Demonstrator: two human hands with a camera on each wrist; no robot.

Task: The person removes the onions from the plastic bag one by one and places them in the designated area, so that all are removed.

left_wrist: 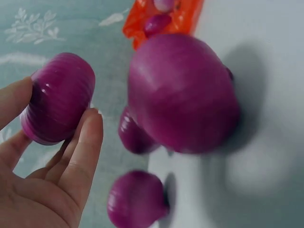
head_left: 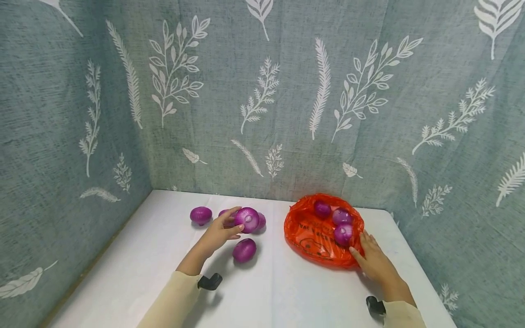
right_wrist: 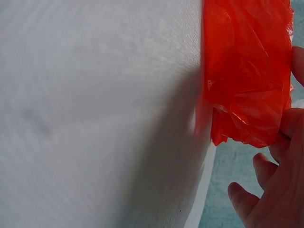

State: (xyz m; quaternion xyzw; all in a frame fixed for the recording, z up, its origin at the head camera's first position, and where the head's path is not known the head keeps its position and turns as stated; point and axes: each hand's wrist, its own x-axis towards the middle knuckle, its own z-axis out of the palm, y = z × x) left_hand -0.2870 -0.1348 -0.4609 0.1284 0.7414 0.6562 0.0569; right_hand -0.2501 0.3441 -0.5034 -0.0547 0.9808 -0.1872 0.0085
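My left hand [head_left: 219, 231] grips a peeled red onion [head_left: 247, 220] with curled fingers and thumb, raised over the table. In the left wrist view, the thumb and fingers press the held onion [left_wrist: 61, 97] from opposite sides. A near onion [left_wrist: 183, 95] looms large beside it on the white surface. My right hand [head_left: 375, 259] is at the right side of a red plastic bag [head_left: 301, 237], holding its edge between thumb and fingers. Inside the open bag lie three purple onions, one onion [head_left: 343, 234] closest to the hand. The right wrist view shows the bag's crinkled outer wall [right_wrist: 247, 71].
On the white table [head_left: 262, 291], one onion [head_left: 201, 215] lies at the far left and another [head_left: 244, 250] lies nearer the front. More onions sit partly hidden behind the left hand. A patterned green curtain [head_left: 229, 168] encloses the table's back and sides.
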